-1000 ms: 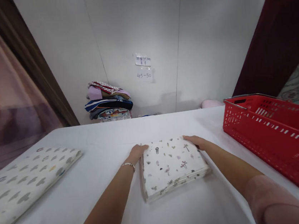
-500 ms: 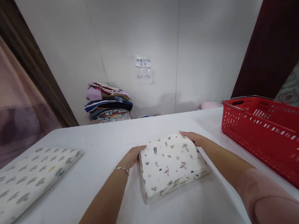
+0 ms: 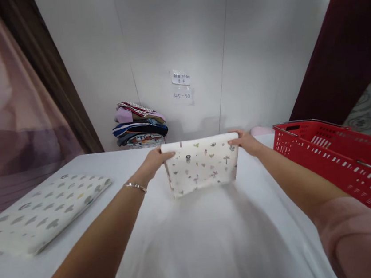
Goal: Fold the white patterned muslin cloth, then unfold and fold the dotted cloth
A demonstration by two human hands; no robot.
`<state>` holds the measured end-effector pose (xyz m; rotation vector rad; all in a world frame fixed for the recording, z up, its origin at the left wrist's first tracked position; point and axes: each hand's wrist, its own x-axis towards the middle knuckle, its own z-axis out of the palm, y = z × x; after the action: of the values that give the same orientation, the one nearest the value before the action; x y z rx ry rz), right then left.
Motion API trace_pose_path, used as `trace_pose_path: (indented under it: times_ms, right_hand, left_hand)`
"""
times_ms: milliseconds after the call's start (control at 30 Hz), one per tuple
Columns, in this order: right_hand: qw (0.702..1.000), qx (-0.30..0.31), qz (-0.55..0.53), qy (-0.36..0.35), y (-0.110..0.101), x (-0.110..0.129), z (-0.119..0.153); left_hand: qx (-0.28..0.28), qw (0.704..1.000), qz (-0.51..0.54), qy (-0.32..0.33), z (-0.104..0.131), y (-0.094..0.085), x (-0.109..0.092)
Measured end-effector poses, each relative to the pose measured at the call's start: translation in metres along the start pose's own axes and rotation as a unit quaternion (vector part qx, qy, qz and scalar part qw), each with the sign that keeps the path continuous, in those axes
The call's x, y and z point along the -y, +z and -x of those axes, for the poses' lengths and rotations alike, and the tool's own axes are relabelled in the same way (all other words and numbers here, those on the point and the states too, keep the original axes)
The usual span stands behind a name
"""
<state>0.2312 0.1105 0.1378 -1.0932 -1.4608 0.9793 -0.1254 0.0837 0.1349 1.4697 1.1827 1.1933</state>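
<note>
A folded white cloth (image 3: pixel 203 163) printed with small palm trees and animals hangs upright between my two hands, above the white-covered table. My left hand (image 3: pixel 156 161) wears a bracelet and pinches the cloth's upper left corner, thumb on the near face. At the upper right corner, my right hand (image 3: pixel 244 142) grips it the same way. The fingers behind the cloth are partly hidden. To the left lies another folded white cloth (image 3: pixel 51 208) with grey cloud-like shapes, flat and touched by neither hand.
A red plastic basket (image 3: pixel 328 158) with metal handles stands on the right. Folded clothes (image 3: pixel 140 125) are piled beyond the table's far edge, against the white wall (image 3: pixel 173 33). Paper labels (image 3: pixel 183 95) hang on that wall. A pink curtain (image 3: pixel 17 109) falls at the left.
Both hands have lifted the printed cloth by its far corners, raising it off the table and away from me. It was lying flat and now hangs upright. My view has shifted slightly.
</note>
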Motion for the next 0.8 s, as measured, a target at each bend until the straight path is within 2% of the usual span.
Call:
trace_pose_path:
  times_ms: [100, 167, 233, 333, 400, 433, 500, 633, 800]
  right_hand:
    - [0.983, -0.060, 0.106, -0.139, -0.001, 0.020, 0.014]
    - [0.951, -0.088, 0.208, -0.209, 0.001, 0.012, 0.040]
    - [0.916, -0.078, 0.297, -0.259, 0.005, -0.017, 0.078]
    - [0.873, 0.012, 0.375, -0.312, 0.014, -0.078, 0.144]
    - [0.854, 0.103, 0.398, -0.320, 0.020, -0.113, 0.181]
    - [0.851, 0.105, 0.410, -0.313, 0.022, -0.125, 0.195]
    - [0.844, 0.099, 0.433, -0.301, 0.026, -0.138, 0.212]
    - [0.830, 0.100, 0.469, -0.284, 0.030, -0.133, 0.219]
    - [0.844, 0.144, 0.472, -0.211, 0.034, -0.107, 0.225]
  left_hand:
    - [-0.043, 0.980, -0.135, 0.141, 0.015, -0.011, -0.029]
    - [-0.059, 0.942, -0.246, 0.220, 0.040, -0.015, -0.025]
    - [-0.040, 0.895, -0.330, 0.296, 0.076, -0.014, 0.002]
    - [0.058, 0.836, -0.385, 0.386, 0.136, -0.007, 0.066]
    - [0.081, 0.815, -0.421, 0.390, 0.170, -0.001, 0.104]
    - [0.080, 0.808, -0.431, 0.393, 0.183, 0.002, 0.118]
    - [0.069, 0.802, -0.450, 0.387, 0.199, 0.006, 0.133]
    - [0.060, 0.805, -0.468, 0.359, 0.206, 0.005, 0.133]
    - [0.081, 0.812, -0.480, 0.320, 0.211, 0.000, 0.130]
